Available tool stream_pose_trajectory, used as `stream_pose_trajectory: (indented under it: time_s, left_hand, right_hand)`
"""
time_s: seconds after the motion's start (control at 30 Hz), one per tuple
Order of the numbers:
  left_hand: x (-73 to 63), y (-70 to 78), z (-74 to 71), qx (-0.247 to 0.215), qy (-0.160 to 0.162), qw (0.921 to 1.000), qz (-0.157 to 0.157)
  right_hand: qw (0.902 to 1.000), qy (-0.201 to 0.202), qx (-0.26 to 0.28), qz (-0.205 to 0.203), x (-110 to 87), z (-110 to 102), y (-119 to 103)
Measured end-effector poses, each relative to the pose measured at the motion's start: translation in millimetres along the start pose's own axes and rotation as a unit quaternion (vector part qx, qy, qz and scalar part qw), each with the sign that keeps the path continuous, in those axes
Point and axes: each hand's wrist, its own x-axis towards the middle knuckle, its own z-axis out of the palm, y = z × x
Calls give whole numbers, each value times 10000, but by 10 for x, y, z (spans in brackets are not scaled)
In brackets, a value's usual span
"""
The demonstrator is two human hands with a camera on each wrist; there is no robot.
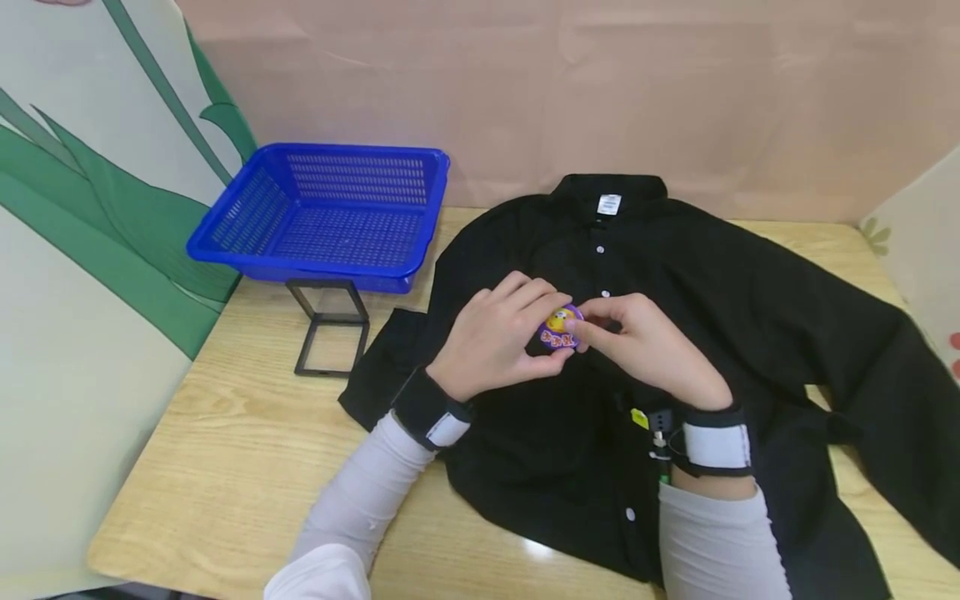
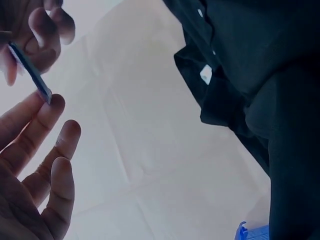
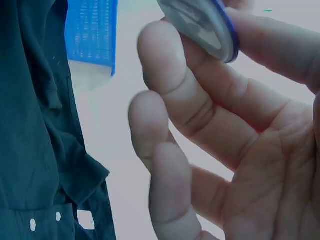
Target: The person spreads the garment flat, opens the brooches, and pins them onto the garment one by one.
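Note:
A round badge (image 1: 558,326) with a purple rim and a yellow cartoon figure is held up between both hands above a black shirt (image 1: 525,467). My left hand (image 1: 498,337) grips its edge, fingers at the top and thumb below. From the other side my right hand (image 1: 648,346) pinches it, the thumb lying over its printed face. Seen edge-on in the left wrist view, the badge (image 2: 31,74) is thin and flat. Its pale back, with a bar across it, shows in the right wrist view, where the other right-hand fingers (image 3: 165,185) are bent and free.
A blue plastic basket (image 1: 315,271) stands at the back left of the wooden table (image 1: 247,450). Just in front of it is a black folding frame (image 1: 360,346). The shirt lies spread out with its collar (image 1: 637,185) towards the back wall and one sleeve (image 1: 885,400) reaching right.

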Motion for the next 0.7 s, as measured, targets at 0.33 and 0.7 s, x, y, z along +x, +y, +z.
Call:
stream_pose_trajectory:
  time_s: [0.33,0.7]
  left_hand:
    - [-8,76,-82,140,24,9973,-719]
    - [8,99,-208,-2107,801,9471,-2283]
  right_hand:
    - [9940,338,752,720,22,38,-75]
    - [9905,1176,668,243,4,41,-144]
